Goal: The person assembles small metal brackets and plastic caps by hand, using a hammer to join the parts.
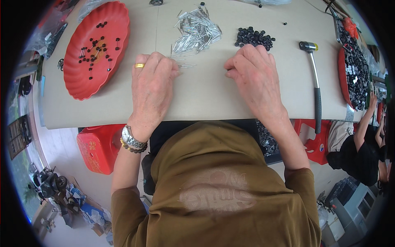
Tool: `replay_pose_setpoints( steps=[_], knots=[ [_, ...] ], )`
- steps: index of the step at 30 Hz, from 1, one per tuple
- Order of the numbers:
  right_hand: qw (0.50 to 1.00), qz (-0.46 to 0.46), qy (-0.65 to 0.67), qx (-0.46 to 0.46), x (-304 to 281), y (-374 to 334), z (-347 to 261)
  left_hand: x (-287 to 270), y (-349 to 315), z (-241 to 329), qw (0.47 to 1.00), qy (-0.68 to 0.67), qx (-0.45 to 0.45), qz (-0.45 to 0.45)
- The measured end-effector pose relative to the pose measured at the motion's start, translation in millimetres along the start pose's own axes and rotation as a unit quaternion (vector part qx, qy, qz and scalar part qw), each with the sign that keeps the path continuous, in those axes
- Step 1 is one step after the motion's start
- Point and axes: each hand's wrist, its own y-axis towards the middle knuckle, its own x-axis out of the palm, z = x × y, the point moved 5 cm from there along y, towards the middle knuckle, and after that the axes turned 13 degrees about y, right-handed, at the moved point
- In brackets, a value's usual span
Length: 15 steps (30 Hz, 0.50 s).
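Note:
My left hand [153, 84] rests over the table with its fingers curled and thumb and forefinger pinched together. Whatever they hold is hidden. Just beyond it lies a heap of thin silver metal pins [199, 31], with a few loose ones by the fingertips. To the right, my right hand [256, 78] is likewise closed in a pinch, and I cannot make out what is in it. Its knuckles are close to a pile of small black wheels [252, 39]. A gap of bare tabletop separates the two hands.
At left, a red scalloped tray [74, 88] holds small pin-and-wheel pieces. A hammer [316, 74] lies at right, its handle past the table's near edge. Beyond it stands a red container [342, 78] of black and silver parts. Another person [362, 152] sits at far right.

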Motion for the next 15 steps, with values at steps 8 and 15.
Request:
replay_pose_setpoints(
  steps=[8,15],
  knots=[
    [0.991,0.121,0.020,0.061,-54.5,-18.4,19.4,-8.2,0.7,9.3,0.956,-0.225,-0.183,0.032],
    [0.980,0.149,0.060,0.121,-57.7,-36.8,27.7,17.9,14.8,32.8,0.821,-0.498,-0.275,-0.055]
  ],
)
